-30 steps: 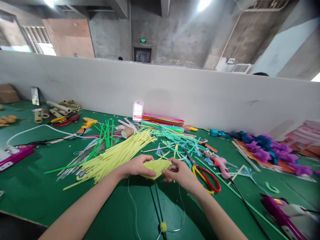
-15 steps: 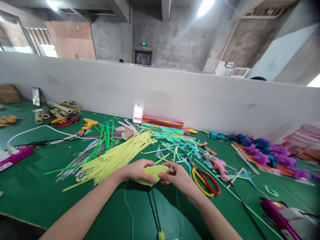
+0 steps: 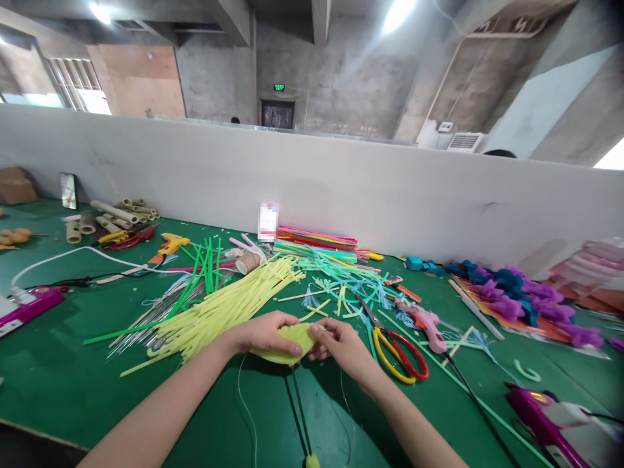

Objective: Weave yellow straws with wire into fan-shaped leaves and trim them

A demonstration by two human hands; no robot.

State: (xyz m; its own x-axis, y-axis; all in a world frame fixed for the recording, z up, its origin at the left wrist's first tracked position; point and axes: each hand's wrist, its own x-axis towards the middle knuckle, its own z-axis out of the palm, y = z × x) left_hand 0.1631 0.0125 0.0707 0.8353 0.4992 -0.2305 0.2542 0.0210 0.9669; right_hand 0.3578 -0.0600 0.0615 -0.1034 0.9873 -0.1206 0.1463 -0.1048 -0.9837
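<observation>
A yellow-green fuzzy leaf-shaped piece (image 3: 280,349) is held between both hands above the table. My left hand (image 3: 273,335) is closed on its left part, thumb lying across the top. With thumb and fingers, my right hand (image 3: 336,344) pinches the right end. Thin clear thread (image 3: 247,406) hangs below the hands on both sides. Two dark thin strands (image 3: 298,409) run down from beneath the piece to a small yellow-green bit (image 3: 312,461) at the bottom edge. Just beyond my left hand lies a pile of yellow pipe cleaners (image 3: 219,312).
Red and yellow-handled scissors (image 3: 400,354) and a pink glue gun (image 3: 429,328) lie to the right. Purple power strips (image 3: 541,416) with cables sit at both sides. Bamboo pieces (image 3: 119,213), a yellow glue gun (image 3: 171,244) and purple-blue fuzzy flowers (image 3: 526,296) stand farther back, before a white partition (image 3: 370,188).
My right hand's thumb and fingers have shifted on the right end of the leaf-shaped piece. My left hand keeps its hold. The view has moved slightly.
</observation>
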